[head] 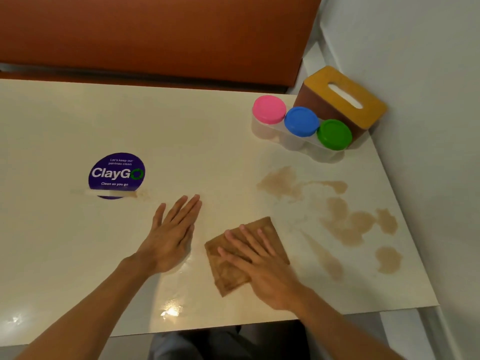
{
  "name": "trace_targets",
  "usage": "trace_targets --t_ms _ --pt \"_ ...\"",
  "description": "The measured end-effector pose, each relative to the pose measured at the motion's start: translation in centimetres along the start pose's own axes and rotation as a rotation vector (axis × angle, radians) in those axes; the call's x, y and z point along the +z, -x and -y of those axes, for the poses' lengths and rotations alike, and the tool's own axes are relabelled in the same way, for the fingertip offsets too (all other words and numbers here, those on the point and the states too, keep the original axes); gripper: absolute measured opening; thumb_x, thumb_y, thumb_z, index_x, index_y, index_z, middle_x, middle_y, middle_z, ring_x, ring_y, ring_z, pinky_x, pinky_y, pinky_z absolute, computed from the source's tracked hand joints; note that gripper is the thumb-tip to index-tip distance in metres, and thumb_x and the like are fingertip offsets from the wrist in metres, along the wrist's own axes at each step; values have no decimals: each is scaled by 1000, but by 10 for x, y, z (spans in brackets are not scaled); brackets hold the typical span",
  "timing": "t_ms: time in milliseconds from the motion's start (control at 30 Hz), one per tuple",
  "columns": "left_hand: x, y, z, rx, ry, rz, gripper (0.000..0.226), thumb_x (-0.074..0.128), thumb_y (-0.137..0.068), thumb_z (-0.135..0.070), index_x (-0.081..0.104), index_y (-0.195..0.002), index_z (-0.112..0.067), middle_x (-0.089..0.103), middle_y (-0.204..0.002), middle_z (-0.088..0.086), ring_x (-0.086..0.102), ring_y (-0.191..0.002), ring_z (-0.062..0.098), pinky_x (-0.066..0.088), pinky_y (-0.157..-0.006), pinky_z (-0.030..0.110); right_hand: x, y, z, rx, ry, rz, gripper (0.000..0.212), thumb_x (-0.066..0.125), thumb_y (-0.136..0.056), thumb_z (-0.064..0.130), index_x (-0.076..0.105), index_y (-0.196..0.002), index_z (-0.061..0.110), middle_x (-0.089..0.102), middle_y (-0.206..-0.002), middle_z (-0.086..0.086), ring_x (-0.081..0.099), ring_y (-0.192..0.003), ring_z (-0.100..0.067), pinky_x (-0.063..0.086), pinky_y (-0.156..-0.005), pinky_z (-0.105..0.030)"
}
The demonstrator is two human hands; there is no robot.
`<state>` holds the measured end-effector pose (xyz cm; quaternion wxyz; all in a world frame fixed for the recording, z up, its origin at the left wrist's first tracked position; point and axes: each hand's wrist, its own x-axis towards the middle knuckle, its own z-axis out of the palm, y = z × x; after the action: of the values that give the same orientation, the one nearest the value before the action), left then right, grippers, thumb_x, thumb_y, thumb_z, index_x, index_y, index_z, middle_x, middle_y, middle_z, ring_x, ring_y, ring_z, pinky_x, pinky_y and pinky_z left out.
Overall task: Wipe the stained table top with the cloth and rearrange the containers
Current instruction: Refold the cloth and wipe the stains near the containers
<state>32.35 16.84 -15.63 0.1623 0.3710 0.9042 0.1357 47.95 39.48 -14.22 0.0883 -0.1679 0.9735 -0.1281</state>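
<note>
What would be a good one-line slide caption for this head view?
Right hand presses a brown cloth flat on the table, beside brown stains; left hand rests flat nearby.

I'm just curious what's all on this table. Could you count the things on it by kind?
Lidded containers: 3, pink, blue, green
Tissue box: 1
Cloth: 1, under the right hand
Round sticker: 1
Total: 6 things, not counting the brown stains.
</note>
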Motion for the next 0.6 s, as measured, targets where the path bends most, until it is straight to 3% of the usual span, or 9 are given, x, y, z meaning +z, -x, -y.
trace_targets --t_ms 67,167,400,500,600 --pt "0 -1 0 -3 9 -2 61 -1 -94 -40 -3 -154 -27 -12 -160 -18 -19 -144 1 -20 -114 33 -13 -4 -27 -67 6 45 79 35 -87 3 7 -153 38 -7 -163 8 -16 -149 -21 -11 -120 -47" --pt "-1 -1 -1 -1 34 -13 62 0 -94 -40 1 -154 -28 -10 -159 -19 -19 -144 -1 -23 -113 30 -25 -34 -53 6 0 35 82 41 -87 3 9 -153 40 -7 -163 10 -16 -149 -19 -4 -121 -48" --pt "0 -2 4 34 132 -28 63 3 -92 -38 9 -154 -28 -1 -160 -19 -13 -145 -2 -23 -111 27 2 -71 8 315 -77 -160 87 52 -87 8 5 -153 37 -12 -162 1 -22 -147 -29 -11 -118 -51" --pt "-2 -4 10 54 178 -31 65 4 -90 -37 14 -154 -25 4 -160 -16 -9 -146 -1 -17 -115 34 9 -51 34 246 -115 -171 85 52 -89 8 6 -154 37 -11 -163 1 -19 -148 -29 -8 -119 -52" --pt "-4 -4 11 47 220 -13 67 4 -88 -35 15 -153 -26 4 -160 -18 -7 -146 -1 -13 -117 40 11 -8 46 101 -116 -68 90 54 -85 6 5 -153 38 -10 -163 2 -15 -149 -28 -7 -117 -50"
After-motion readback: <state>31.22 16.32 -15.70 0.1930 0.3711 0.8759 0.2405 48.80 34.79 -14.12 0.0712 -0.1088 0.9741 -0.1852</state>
